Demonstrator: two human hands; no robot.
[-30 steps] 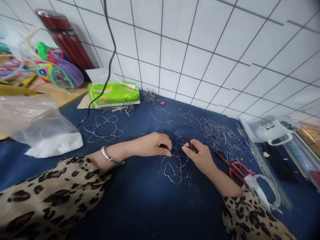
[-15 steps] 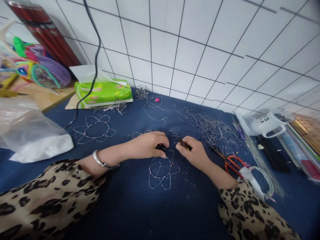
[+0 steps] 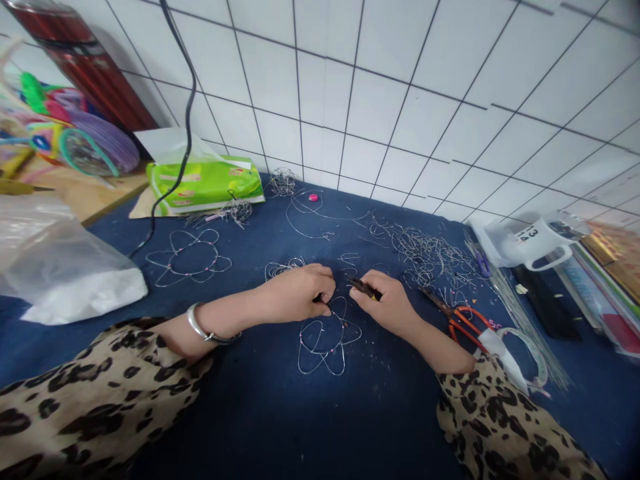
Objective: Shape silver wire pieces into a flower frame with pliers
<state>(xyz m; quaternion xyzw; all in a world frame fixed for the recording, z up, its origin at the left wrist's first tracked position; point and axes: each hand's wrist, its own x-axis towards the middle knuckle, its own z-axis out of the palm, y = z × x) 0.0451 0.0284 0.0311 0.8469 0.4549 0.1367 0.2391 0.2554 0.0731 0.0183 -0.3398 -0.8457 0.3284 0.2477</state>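
Observation:
My right hand (image 3: 387, 303) is wrapped round a pair of small dark pliers (image 3: 367, 289), whose jaws point left toward my other hand. My left hand (image 3: 313, 293) is closed, with thumb and fingers drawn together; what it pinches is too small to make out. Just below its fingertips lies a flower-shaped wire piece (image 3: 327, 352), a ring with looped petals and small pink beads. Part of its upper edge runs up to the left fingertips. Behind the left wrist, a bundle of bent wire (image 3: 285, 268) is partly hidden. Short bent wires (image 3: 349, 259) lie beyond both hands.
A second wire flower (image 3: 189, 259) lies left. Tangled wire (image 3: 433, 257), orange-handled scissors (image 3: 467, 325), a coil (image 3: 540, 367) and a white cup (image 3: 543, 243) are at right. A green tissue pack (image 3: 210, 185), a plastic bag (image 3: 75, 267) and a black cable (image 3: 190, 100) are left.
My left fingers have curled closer together, narrowing the gap between thumb and fingers. The pliers' jaws have turned slightly toward the left hand. The view has shifted a little.

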